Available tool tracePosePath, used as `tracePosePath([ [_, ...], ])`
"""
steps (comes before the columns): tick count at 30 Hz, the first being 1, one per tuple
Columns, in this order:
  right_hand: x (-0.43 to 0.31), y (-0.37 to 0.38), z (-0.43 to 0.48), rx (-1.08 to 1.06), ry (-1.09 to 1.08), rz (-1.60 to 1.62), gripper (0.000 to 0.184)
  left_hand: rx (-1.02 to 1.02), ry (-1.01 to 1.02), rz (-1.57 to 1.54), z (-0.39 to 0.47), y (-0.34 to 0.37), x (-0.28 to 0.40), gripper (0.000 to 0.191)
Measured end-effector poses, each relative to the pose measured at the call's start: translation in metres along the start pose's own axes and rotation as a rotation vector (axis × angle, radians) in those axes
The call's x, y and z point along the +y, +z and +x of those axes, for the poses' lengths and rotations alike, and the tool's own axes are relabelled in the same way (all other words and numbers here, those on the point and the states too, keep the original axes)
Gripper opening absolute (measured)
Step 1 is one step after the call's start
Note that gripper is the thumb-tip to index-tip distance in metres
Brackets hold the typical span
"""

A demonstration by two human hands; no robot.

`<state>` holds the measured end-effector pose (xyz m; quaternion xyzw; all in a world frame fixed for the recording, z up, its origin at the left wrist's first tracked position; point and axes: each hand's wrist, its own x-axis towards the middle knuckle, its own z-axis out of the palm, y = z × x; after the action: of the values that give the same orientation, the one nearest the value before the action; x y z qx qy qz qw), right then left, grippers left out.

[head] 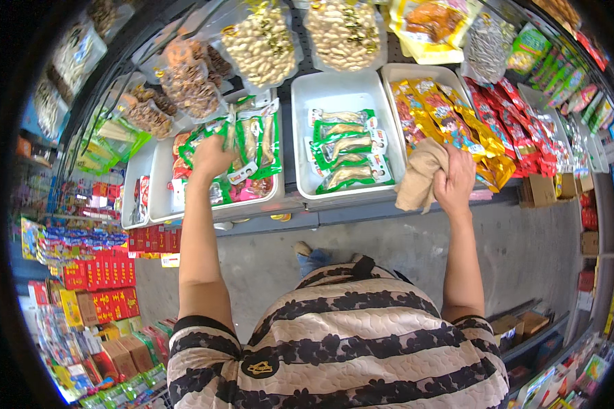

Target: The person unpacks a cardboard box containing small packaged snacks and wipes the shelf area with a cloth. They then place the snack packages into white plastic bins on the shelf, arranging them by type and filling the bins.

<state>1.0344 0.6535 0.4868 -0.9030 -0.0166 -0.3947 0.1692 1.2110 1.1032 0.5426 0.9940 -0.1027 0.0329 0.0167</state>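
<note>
My left hand (214, 156) is over the white plastic bin (158, 179) at left, its fingers curled around the edge of a green-and-clear snack packet (228, 134). More green packets and some red and pink ones lie in that bin. In my right hand (454, 179) a crumpled tan cloth (420, 176) is held, in front of the bin of gold packets (453, 120). Between my hands stands a white plastic bin (298, 128) with several green-edged packets (353, 148) stacked in a column.
Bags of peanuts (344, 36) and other bagged snacks hang above the bins. Red packets (511, 122) lie further right, with cardboard boxes (540, 189) below. Red cartons (102, 271) are stacked at lower left. The dark shelf edge (348, 207) runs below the bins, above a concrete floor.
</note>
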Motion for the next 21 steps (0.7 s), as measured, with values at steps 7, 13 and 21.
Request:
tracePosePath([
  [7,0.000,0.000,-0.001,0.016,0.019,0.014,0.043,-0.105,0.217,-0.868,-0.031,-0.007,0.050,0.008],
  [13,0.000,-0.001,-0.001,0.022,0.008,0.022,0.043,-0.116,0.155,-1.275,-0.010,-0.001,0.113,0.014],
  [21,-0.003,-0.001,-0.001,0.017,0.038,0.026,0.045,-0.432,0.179,-1.182,0.029,0.031,0.144,0.013],
])
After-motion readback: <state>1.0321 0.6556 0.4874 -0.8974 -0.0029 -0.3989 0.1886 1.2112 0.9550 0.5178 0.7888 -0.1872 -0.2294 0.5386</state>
